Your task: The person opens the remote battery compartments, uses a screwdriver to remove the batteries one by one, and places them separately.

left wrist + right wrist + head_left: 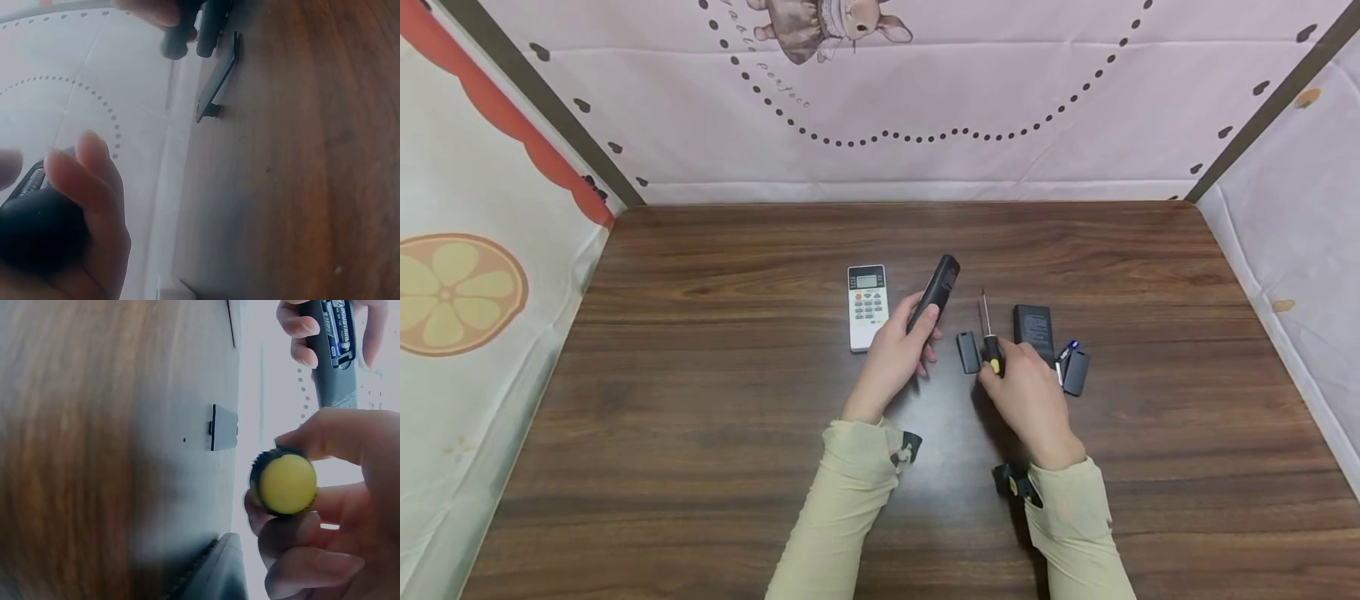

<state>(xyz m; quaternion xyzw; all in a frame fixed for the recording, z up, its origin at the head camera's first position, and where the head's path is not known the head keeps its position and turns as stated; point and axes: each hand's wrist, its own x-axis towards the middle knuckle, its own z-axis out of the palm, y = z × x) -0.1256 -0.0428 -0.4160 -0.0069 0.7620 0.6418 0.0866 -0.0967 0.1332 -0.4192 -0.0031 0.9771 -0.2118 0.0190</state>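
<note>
My left hand (891, 350) grips a black remote control (938, 283), held tilted above the table. In the right wrist view the back of this remote (334, 381) shows an uncovered compartment with blue-and-white batteries (337, 328) inside. My right hand (1028, 396) holds a screwdriver (992, 346) by its black-and-yellow handle, with the metal shaft pointing away from me. The yellow handle end (287, 484) faces the right wrist camera. A small dark battery cover (967, 352) lies just left of the screwdriver; it also shows in the left wrist view.
A white remote control (859, 325) with a small screen lies left of the black one. Beyond my right hand rests a black boxy device (1034, 327) with printed text. Beside it are small blue-and-white pieces (1064, 354) and another dark cover (1077, 372). Fabric walls (925, 171) border the wooden table (700, 467).
</note>
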